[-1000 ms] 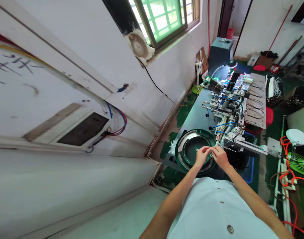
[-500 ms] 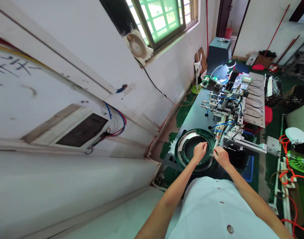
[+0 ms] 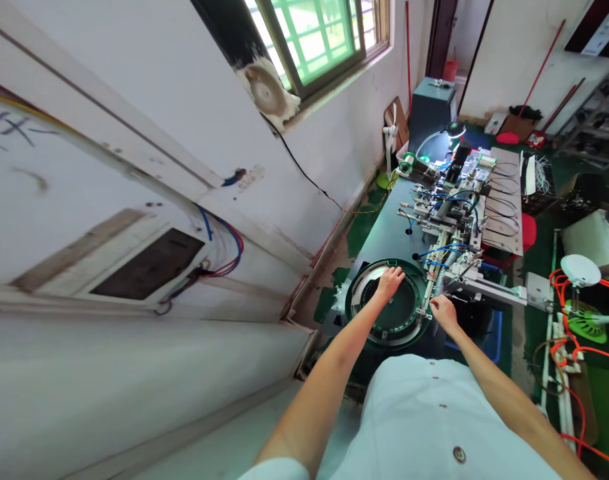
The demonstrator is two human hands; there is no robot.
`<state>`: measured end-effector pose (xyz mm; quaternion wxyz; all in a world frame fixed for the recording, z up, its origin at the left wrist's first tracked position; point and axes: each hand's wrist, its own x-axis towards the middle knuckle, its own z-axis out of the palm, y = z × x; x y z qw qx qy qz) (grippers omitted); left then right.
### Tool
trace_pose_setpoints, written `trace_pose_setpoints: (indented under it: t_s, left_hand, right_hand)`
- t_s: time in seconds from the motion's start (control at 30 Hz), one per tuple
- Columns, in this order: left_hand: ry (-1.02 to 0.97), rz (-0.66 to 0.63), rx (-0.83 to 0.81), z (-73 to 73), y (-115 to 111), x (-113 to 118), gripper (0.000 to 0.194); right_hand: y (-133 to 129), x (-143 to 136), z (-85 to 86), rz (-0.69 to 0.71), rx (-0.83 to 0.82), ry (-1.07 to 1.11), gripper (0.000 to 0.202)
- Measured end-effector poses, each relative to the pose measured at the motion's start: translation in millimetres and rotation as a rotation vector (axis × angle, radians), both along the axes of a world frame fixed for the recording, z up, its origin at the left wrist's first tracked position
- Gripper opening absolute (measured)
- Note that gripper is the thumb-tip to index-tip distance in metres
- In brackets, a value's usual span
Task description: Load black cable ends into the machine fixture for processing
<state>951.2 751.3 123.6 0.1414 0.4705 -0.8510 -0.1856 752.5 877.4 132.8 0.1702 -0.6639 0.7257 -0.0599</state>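
"What's at the far left?"

"A dark wall panel [image 3: 147, 265] in a pale frame, with red and blue cables [image 3: 241, 248] looping beside it"

"And then?"

"A round green bowl feeder [image 3: 403, 309], on the near end of the grey worktop [image 3: 386, 225]. The left hand [image 3: 390, 283] is over its far side, fingers loosely bent. How far open that grip is, and whether it touches or has hold of anything, I can't tell"

"Right of that?"

"A narrow metal track [image 3: 429, 291] along the bowl's right edge, then the right hand [image 3: 443, 312], just beside the track's near end. Thumb and fingers are drawn together; whether that grip has something small between them, I can't tell"

"And beyond?"

"Machinery [image 3: 449, 203] with blue tubing farther up the worktop, a blue crate [image 3: 498, 337] lower down, then a white round disc [image 3: 581, 271]"
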Motion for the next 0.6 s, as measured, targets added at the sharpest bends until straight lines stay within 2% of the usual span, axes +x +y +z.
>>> trace_pose_setpoints:
  t_s: [0.1,0.2,0.33,0.4,0.6]
  left_hand:
    - [0.077,0.031,0.040,4.0,-2.1,0.4,0.022]
    - [0.198,0.151,0.094,12.1,6.3,1.1,0.019]
    - [0.419,0.384,0.205,26.0,30.6,0.1,0.020]
    - [0.548,0.461,0.294,32.3,43.9,-1.3,0.023]
    - [0.878,0.529,0.620,44.1,76.8,-6.4,0.026]
  right_hand:
    - [-7.0,9.8,-4.2,0.042,0.027,0.044,0.018]
    - [-12.5,17.5,-8.5,0.076,0.051,0.086,0.019]
    - [-17.4,19.3,-12.6,0.104,0.075,0.130,0.021]
    - [-19.0,18.3,-13.8,0.119,0.083,0.142,0.021]
    - [-17.4,15.1,-15.5,0.151,0.052,0.129,0.020]
